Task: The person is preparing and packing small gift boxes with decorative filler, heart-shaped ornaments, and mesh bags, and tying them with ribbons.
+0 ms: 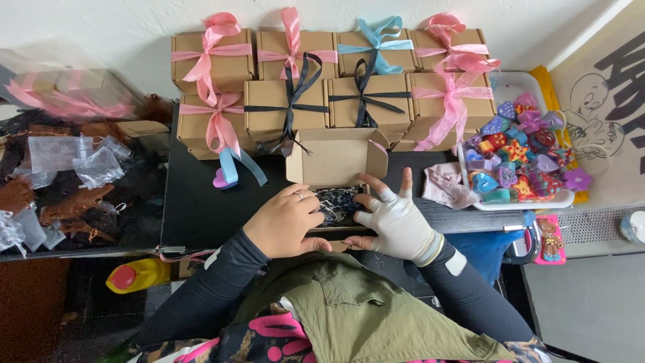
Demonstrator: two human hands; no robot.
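An open brown cardboard box (pixel 336 156) stands on the black table (pixel 195 208) in front of me, its lid raised. Inside lies a dark patterned cloth item (pixel 336 202). My left hand (pixel 285 222), with a ring on one finger, rests on the box's left side and touches the cloth. My right hand (pixel 396 218), in a white fingerless glove, presses on the box's right side with fingers spread over the cloth.
Several closed brown boxes tied with pink, black and blue ribbons (pixel 322 81) are stacked at the back. A white tray of colourful small shapes (pixel 521 151) sits right, a pink cloth (pixel 447 185) beside it. Plastic bags (pixel 74 161) lie left; a yellow bottle (pixel 138 274) is below.
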